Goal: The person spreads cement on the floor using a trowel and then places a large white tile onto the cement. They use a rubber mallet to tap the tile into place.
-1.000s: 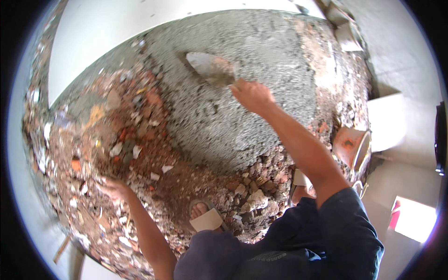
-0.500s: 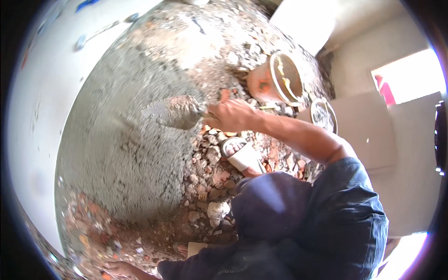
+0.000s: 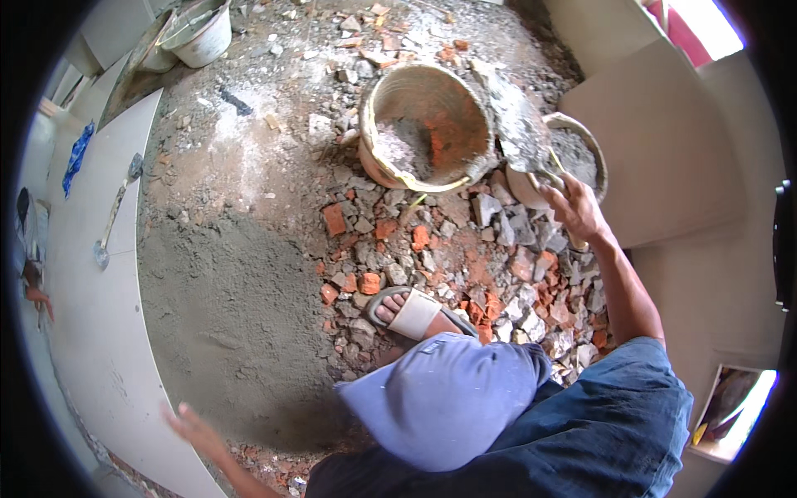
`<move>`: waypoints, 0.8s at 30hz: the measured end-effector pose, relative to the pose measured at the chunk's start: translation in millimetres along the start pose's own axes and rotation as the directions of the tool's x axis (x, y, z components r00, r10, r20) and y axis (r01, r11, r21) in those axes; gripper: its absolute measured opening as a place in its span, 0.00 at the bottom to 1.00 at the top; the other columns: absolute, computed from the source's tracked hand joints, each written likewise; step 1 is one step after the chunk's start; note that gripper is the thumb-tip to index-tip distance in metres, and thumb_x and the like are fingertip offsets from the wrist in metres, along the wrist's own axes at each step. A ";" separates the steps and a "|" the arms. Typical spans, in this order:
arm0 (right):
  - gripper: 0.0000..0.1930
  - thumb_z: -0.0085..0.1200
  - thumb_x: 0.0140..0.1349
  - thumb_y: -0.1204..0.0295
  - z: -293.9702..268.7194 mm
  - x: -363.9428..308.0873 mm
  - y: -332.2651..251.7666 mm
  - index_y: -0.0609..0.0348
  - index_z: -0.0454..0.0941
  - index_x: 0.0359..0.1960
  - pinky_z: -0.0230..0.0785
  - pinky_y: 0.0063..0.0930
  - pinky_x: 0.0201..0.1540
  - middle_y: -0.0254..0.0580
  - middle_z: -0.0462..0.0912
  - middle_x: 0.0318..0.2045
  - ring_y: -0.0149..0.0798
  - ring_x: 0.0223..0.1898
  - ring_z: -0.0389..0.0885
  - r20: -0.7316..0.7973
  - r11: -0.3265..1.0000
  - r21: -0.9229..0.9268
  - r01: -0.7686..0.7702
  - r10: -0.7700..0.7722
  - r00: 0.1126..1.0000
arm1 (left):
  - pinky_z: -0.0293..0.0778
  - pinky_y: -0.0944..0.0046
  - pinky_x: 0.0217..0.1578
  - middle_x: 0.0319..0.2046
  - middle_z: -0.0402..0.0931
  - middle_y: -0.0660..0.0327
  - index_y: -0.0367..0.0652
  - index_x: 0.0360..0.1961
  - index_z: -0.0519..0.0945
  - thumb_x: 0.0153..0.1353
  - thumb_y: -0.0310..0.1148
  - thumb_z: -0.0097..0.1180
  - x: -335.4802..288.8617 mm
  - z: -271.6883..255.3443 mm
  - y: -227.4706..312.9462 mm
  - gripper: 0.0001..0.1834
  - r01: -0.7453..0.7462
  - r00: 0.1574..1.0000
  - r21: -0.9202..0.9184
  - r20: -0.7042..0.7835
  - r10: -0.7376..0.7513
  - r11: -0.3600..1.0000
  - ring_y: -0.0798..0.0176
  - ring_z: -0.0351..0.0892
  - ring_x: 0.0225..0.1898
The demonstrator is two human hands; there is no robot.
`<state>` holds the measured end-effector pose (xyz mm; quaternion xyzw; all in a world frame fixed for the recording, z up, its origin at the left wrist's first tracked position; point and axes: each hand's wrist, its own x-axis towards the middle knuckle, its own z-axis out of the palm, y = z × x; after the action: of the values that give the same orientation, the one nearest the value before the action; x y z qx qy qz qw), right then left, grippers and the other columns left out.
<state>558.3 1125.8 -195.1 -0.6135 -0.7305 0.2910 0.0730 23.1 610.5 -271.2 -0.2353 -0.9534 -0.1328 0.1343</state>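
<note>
Pale slab on the left, left hand near its edge, fingers loose and, blurry as it is, probably empty. Then grey mortar, the big bucket, and the trowel, blade slanting up-left from the right hand clenching it, by the smaller bucket. Half a second ago it was over the mortar.

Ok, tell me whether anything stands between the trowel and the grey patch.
The large bucket stands partly in the way, left of the trowel in the right hand; broken rubble lies between bucket and grey patch.
</note>
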 end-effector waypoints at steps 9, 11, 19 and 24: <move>0.12 0.59 0.58 0.70 -13.1 20.1 -6.8 0.63 0.71 0.36 0.73 0.29 0.34 0.42 0.79 0.29 0.34 0.29 0.78 -0.180 0.928 -0.266 0.263 -0.315 0.932 | 0.48 0.45 0.65 0.65 0.56 0.48 0.36 0.63 0.61 0.65 0.42 0.46 -35.6 54.1 69.7 0.29 -0.139 0.922 0.074 0.373 0.102 0.988 0.44 0.48 0.68; 0.15 0.61 0.57 0.72 27.9 6.1 -26.6 0.65 0.72 0.41 0.74 0.28 0.35 0.45 0.79 0.34 0.35 0.32 0.78 -0.035 0.907 0.082 0.413 -0.411 0.911 | 0.48 0.45 0.65 0.64 0.56 0.47 0.36 0.62 0.61 0.64 0.41 0.47 -31.9 58.3 63.1 0.29 -0.097 0.940 0.034 0.331 0.080 0.995 0.44 0.49 0.68; 0.13 0.52 0.64 0.68 81.5 47.3 -76.9 0.62 0.73 0.46 0.66 0.20 0.24 0.32 0.75 0.21 0.24 0.21 0.71 -0.033 0.865 0.471 0.172 -0.178 0.984 | 0.47 0.47 0.65 0.64 0.55 0.46 0.35 0.61 0.62 0.64 0.41 0.48 -39.4 39.3 42.6 0.29 0.061 0.932 0.092 0.351 -0.090 0.994 0.44 0.48 0.68; 0.11 0.51 0.63 0.66 49.0 19.4 -85.2 0.62 0.74 0.39 0.69 0.28 0.25 0.35 0.75 0.19 0.29 0.20 0.73 0.131 0.789 0.596 0.149 -0.279 0.951 | 0.46 0.46 0.65 0.65 0.55 0.46 0.35 0.61 0.63 0.63 0.42 0.48 -41.2 41.3 56.8 0.30 0.125 0.915 0.053 0.379 -0.136 0.991 0.45 0.47 0.69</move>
<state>458.2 1121.0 -196.3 -0.4402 -0.6757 0.5527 0.2103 77.7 655.0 -311.9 -0.1907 -0.9766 -0.0800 -0.0596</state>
